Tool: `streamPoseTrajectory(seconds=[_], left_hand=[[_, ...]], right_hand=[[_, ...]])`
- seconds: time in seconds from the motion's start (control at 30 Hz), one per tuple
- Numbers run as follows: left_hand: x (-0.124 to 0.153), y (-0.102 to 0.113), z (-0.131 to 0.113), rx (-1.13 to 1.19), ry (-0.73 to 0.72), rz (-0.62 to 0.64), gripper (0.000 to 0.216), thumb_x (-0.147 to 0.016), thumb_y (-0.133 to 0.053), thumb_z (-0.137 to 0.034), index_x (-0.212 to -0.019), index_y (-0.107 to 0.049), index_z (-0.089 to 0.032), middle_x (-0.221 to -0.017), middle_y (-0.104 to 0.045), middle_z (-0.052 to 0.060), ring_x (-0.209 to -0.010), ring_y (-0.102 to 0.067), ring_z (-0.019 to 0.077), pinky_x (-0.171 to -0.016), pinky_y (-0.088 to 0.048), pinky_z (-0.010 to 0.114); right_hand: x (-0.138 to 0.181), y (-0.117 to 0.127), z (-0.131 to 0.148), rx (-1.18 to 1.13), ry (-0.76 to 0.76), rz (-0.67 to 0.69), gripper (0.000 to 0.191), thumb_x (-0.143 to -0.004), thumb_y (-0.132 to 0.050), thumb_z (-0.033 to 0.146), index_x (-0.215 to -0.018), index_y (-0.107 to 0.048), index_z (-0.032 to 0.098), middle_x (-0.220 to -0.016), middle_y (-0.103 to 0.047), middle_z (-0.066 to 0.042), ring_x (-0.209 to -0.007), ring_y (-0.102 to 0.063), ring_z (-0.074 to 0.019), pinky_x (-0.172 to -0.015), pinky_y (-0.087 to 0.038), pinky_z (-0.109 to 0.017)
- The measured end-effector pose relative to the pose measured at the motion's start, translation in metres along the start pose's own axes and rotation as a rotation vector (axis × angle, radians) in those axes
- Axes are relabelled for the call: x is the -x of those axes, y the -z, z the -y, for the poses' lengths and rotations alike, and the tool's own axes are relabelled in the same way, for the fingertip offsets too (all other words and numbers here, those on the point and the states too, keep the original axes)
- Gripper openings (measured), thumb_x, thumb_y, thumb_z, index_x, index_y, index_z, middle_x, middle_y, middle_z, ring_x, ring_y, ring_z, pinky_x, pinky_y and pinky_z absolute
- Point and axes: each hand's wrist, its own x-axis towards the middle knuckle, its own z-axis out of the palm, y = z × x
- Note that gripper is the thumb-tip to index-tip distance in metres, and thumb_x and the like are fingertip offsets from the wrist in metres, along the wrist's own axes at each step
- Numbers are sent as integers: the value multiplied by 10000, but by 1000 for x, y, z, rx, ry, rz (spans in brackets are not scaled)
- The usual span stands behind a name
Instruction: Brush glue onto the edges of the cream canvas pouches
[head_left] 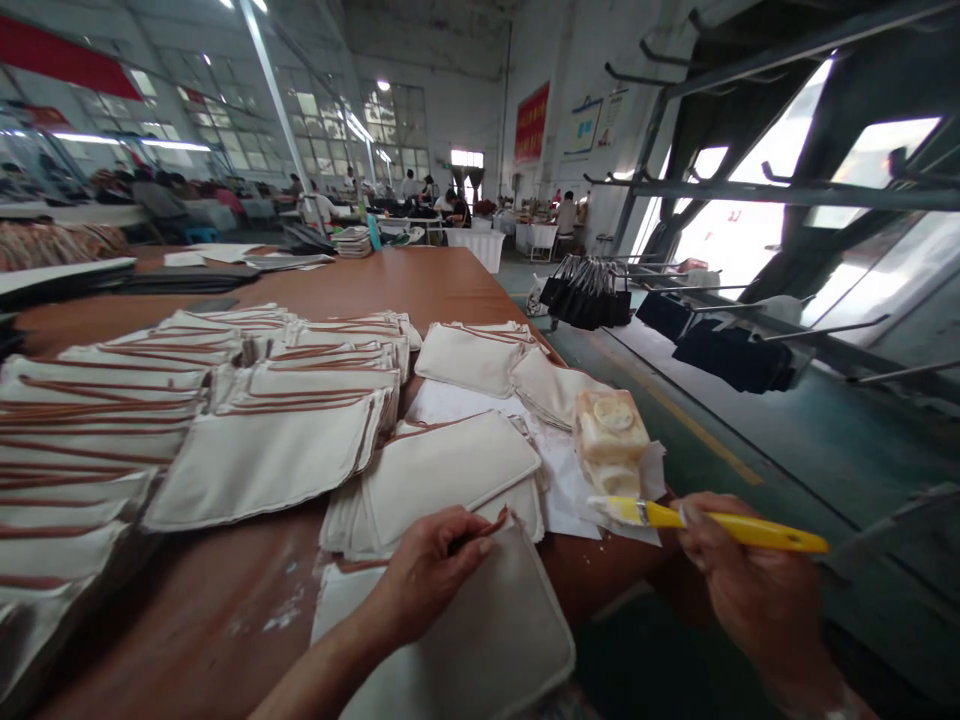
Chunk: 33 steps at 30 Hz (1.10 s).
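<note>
**Workshop hall, with one person at a brown tabletop (pixel 405 290)**

High windows and long lamps stand behind, where several people sit at other tables. On the far wall I see a red banner (pixel 532 124) with pale characters, but they are too small for me to read. Beside it hangs a poster (pixel 583 127), also not readable from this place.

Near me, the right hand (pixel 757 590) is closed around the handle of a yellow brush (pixel 765 533). Its long axis lies almost level across the view; the whitish bristles (pixel 613 509) point to the left, and the handle's end points to the right, slightly lower. So the bristles are left of this hand, above white paper (pixel 559 480) and just at the near side of a cream-coloured container (pixel 611 430). Whether they touch it, I cannot tell.

The left hand (pixel 427 570) pinches, between thumb and fingers, the brown edging (pixel 501 521) of a cream pouch (pixel 514 620). This pouch lies below and right of the fingers, toward the person; the forearm covers a part, therefore its long axis is not clear to me. Beyond it rests a stack of similar pouches (pixel 457 465), and rows of more pouches (pixel 262 460) fill the left side.
</note>
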Motion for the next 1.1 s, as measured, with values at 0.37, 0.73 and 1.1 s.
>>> streamPoseTrajectory(seconds=[0.37,0.73,1.1], left_hand=[[21,-2,-4,-1,-195,55,303,-964,-584,-453,-932,-753,-203,-834,-648,27,-799,-611,168,-735,-459,234],[27,-6,-8,-6,-261,70,268,-982,-586,-417,-945,-748,-207,-816,-630,27,-766,-614,154,-692,-479,214],[35,-13,-9,-210,-449,-43,177,-986,-596,-293,-896,-715,-199,-750,-573,3,-641,-560,103,-564,-408,179]], right_hand=[[5,-55,66,-341,-123,158,305,-948,-620,480,-893,-656,182,-582,-489,16,-489,-453,-136,-455,-396,-246],[0,-50,70,-271,-82,131,305,-969,-594,471,-886,-645,182,-571,-457,27,-497,-436,-132,-461,-377,-244],[8,-41,82,-193,58,113,256,-983,-595,387,-835,-648,185,-584,-490,31,-507,-455,-112,-484,-387,-227]])
